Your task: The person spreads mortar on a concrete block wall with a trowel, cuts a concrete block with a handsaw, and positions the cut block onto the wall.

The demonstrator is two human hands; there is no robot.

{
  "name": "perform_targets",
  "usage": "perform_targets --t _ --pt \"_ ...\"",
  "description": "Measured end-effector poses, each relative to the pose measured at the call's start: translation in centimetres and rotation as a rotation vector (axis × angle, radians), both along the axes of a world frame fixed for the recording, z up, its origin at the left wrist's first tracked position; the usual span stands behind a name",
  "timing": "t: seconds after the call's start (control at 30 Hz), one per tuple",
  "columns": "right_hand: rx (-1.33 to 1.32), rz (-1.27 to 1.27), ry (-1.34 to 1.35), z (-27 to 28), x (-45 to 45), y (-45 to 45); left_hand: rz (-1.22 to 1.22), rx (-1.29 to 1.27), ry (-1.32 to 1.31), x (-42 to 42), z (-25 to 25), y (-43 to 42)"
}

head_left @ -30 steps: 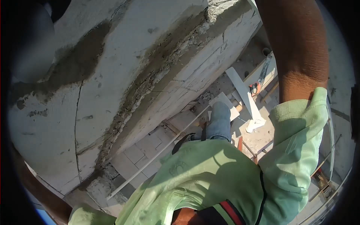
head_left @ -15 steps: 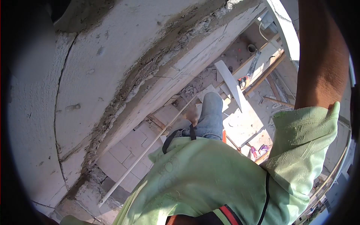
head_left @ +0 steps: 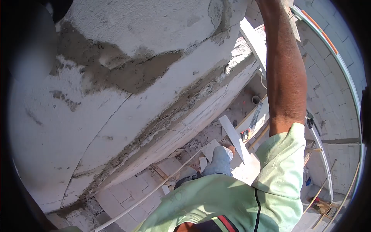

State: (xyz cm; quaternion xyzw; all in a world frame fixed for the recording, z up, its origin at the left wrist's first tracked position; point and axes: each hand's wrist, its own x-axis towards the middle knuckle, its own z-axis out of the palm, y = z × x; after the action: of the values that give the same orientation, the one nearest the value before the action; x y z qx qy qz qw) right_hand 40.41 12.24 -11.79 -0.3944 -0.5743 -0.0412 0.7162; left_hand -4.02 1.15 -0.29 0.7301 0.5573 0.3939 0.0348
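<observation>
My right forearm [head_left: 286,73] stretches up past the top edge, so the right hand is out of view. Beside the wrist is a pale wooden strip [head_left: 292,21]; whether the hand touches it is hidden. A white curved strip [head_left: 253,42] runs behind the forearm. On the left, a pale block wall [head_left: 112,120] carries a patch of grey mortar [head_left: 135,71] with ragged edges, and a rough mortar seam [head_left: 170,112] crosses lower down. My left hand does not show; only a dark limb-like shape [head_left: 34,205] appears at the lower left edge.
Below lie a white board [head_left: 235,139], a hand saw [head_left: 253,120], a bucket [head_left: 256,99] and wooden poles [head_left: 261,137]. A long thin pole [head_left: 148,193] slants beside my legs. Another block wall [head_left: 336,81] curves along the right.
The view has shifted upward along the wall, bringing the grey mortar patch into sight. My right arm now shows farther left in the picture, and more of the right-hand wall appears.
</observation>
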Motion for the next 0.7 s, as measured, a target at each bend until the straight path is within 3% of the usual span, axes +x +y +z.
perform_targets --t 0.23,0.43,0.63,0.7 --pt "0.061 0.196 0.094 1.6 1.0 0.4 0.145 -0.004 -0.001 3.8 1.5 -0.6" --pt "0.003 0.411 0.099 1.4 1.6 0.5 0.183 -0.035 -0.081 4.5 1.7 -0.5" --pt "0.116 0.552 0.111 1.4 1.7 1.6 0.168 -0.042 -0.104 3.7 2.0 -0.8" --pt "0.121 0.590 0.140 1.5 1.6 1.3 0.260 -0.168 -0.037 4.2 2.6 -1.3"
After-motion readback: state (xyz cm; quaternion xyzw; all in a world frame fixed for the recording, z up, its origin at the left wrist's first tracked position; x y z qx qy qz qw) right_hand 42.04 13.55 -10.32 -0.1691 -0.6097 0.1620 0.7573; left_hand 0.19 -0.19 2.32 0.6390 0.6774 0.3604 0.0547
